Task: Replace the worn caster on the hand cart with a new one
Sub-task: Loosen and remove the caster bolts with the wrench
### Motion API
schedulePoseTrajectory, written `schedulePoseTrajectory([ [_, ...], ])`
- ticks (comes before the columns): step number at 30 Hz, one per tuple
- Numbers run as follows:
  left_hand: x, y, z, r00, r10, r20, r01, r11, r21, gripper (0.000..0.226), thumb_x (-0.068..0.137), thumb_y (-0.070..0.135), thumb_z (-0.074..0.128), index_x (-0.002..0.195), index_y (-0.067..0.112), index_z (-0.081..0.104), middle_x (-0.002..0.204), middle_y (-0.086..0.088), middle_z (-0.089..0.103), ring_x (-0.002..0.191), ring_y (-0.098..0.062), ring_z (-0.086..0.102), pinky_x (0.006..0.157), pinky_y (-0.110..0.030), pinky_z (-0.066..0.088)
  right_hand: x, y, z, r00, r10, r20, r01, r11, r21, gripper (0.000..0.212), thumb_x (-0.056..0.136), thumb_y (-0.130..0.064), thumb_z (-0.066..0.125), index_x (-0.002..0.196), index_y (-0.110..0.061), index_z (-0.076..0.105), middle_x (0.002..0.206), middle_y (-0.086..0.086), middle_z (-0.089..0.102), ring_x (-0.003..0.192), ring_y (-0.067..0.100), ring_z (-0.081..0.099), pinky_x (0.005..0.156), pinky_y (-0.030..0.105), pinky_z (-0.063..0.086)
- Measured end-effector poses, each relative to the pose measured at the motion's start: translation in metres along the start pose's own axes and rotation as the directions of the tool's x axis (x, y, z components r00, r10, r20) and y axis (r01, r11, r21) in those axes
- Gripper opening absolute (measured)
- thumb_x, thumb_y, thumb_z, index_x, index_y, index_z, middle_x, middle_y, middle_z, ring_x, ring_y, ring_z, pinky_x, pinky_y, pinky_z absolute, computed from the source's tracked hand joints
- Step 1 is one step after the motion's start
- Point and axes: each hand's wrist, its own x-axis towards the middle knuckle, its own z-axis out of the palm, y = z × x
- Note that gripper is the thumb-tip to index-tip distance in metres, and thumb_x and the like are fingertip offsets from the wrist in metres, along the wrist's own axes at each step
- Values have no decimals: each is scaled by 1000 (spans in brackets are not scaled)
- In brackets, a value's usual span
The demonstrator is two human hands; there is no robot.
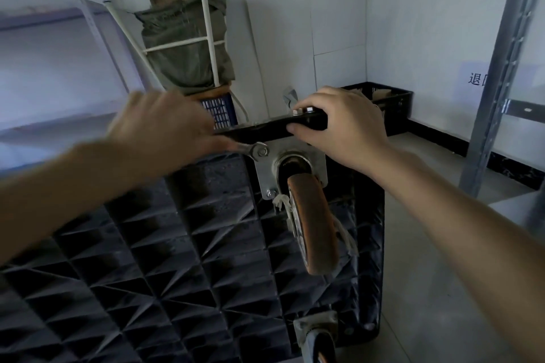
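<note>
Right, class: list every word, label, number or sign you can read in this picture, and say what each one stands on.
"退": a black character on the white paper sheet stuck to the right-hand wall.
A second character follows it, but the grey metal shelf upright cuts it off, so it cannot be read.
No readable text shows on the wrench, the caster, the cart or the crates.
</note>
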Motion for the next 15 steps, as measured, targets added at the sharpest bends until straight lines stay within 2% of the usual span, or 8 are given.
schedulePoseTrajectory([
  [2,-24,8,34,993,-118,-28,105,949,-299,63,80,81,31,75,28,65,60,8,52,54,-12,49,59,-31,41,0,-2,-1,1000,5,11,-4,1000,-12,30,87,-55,70,108,-34,73,97,-18,64,86,2,49,79,25,32],
  [3,-39,18,52,981,-196,2,173,864,-474,61,82,80,34,67,28,63,54,8,55,51,-15,55,55,-31,45,0,-2,-1,1000,10,18,-10,1000,-13,30,87,-55,70,108,-34,73,98,-17,65,87,3,51,79,25,32],
  [4,-48,30,68,965,-257,49,227,731,-644,59,85,76,42,60,27,62,48,4,58,47,-18,60,52,-31,49,0,-3,-1,1000,14,21,-14,1000,-13,29,87,-55,70,108,-35,73,98,-17,66,88,4,52,78,25,32],
  [6,-52,57,91,927,-312,207,317,361,-877,58,94,58,56,55,16,64,45,-4,61,41,-20,62,46,-27,50,1,-3,-1,1000,16,25,-16,1000,-21,29,87,-57,69,108,-37,72,98,-18,64,89,6,55,73,22,31],
  [8,-53,82,99,896,-292,333,338,-36,-940,56,97,44,60,62,1,66,51,-13,63,42,-26,61,42,-26,48,2,-2,-1,999,22,35,-21,999,-30,29,87,-58,68,108,-38,72,96,-21,60,90,5,54,69,20,30],
  [10,-54,98,103,889,-252,382,312,-278,-909,54,98,40,60,69,-5,65,55,-22,60,45,-29,57,41,-26,47,2,-2,-2,999,25,45,-23,999,-32,30,87,-57,69,109,-37,72,95,-22,59,89,4,53,69,22,30],
  [12,-55,105,104,893,-241,380,282,-358,-890,53,98,41,60,70,-4,65,58,-25,59,48,-32,57,41,-26,45,2,-2,-2,999,23,49,-21,999,-29,30,87,-56,69,109,-36,72,95,-21,60,88,3,52,67,17,29],
  [15,-59,108,103,899,-295,322,231,-304,-924,57,97,45,59,66,-3,62,52,-20,57,42,-27,52,40,-26,41,3,-3,-2,998,22,52,-20,999,-31,29,87,-57,68,108,-37,72,99,-19,64,88,3,53,68,11,26],
])
